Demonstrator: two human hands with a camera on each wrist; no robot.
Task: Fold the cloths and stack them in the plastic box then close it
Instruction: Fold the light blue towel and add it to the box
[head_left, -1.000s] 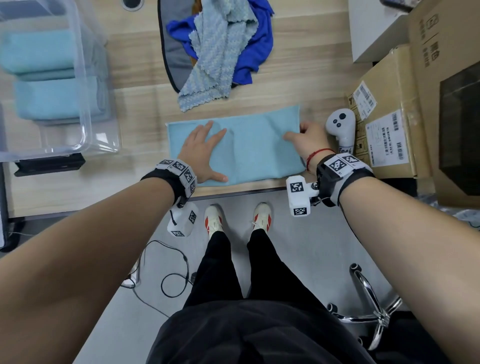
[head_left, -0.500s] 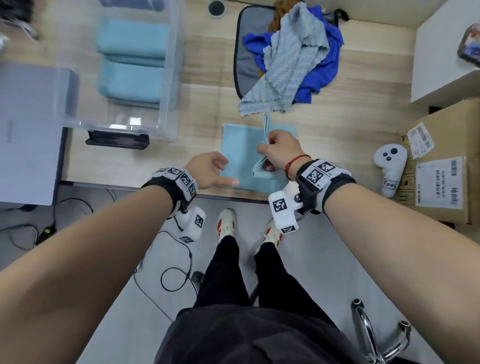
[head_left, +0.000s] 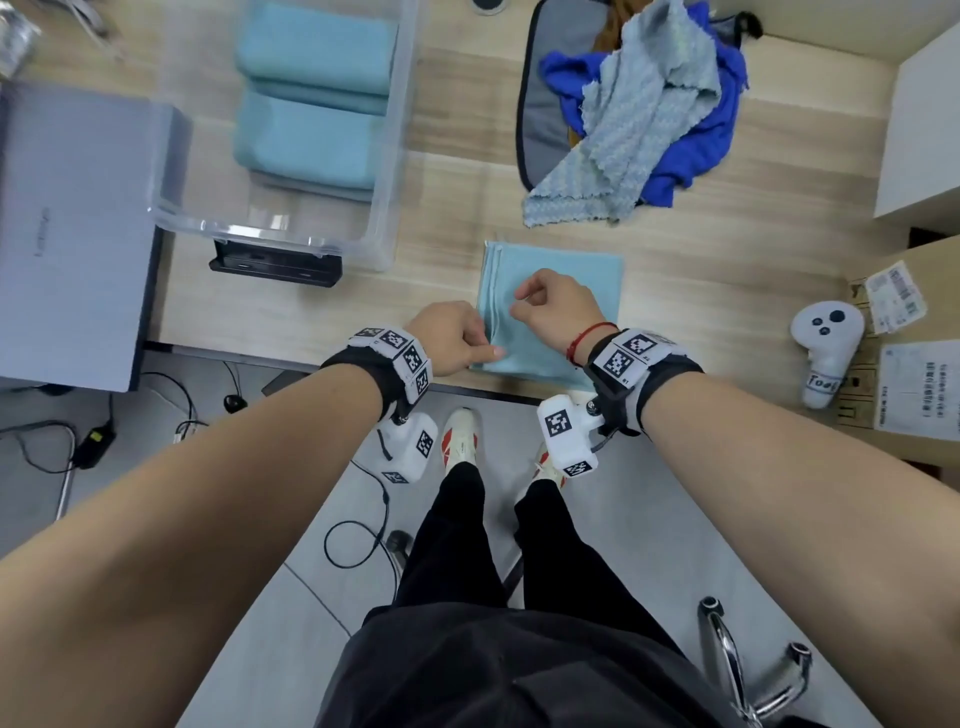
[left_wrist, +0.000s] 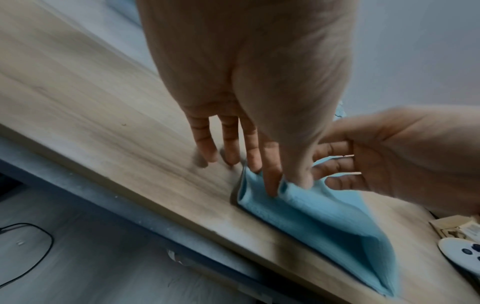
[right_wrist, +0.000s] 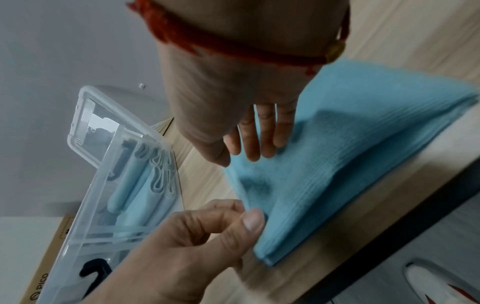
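Note:
A light blue cloth (head_left: 571, 291) lies folded in half near the table's front edge. My left hand (head_left: 485, 347) pinches its left edge between thumb and forefinger (left_wrist: 270, 185), while the other fingers touch the wood. My right hand (head_left: 522, 306) hovers just over the cloth's middle with loosely bent fingers (right_wrist: 253, 142) and holds nothing. The clear plastic box (head_left: 387, 156) stands open at the back left with folded light blue cloths (head_left: 311, 130) inside. Farther right, a grey-blue knit cloth (head_left: 639, 119) and a royal blue cloth (head_left: 696, 145) lie crumpled on a grey pad (head_left: 540, 119).
A grey laptop (head_left: 72, 234) lies left of the box, and a black object (head_left: 275, 262) sits at the box's front. A white controller (head_left: 826, 348) and a cardboard box (head_left: 914, 374) are at the right. A chair base (head_left: 748, 670) stands on the floor.
The cloth lay spread wide under both flat hands. The right hand carried its right half over to the left and let go. The left hand now pinches the stacked left edge.

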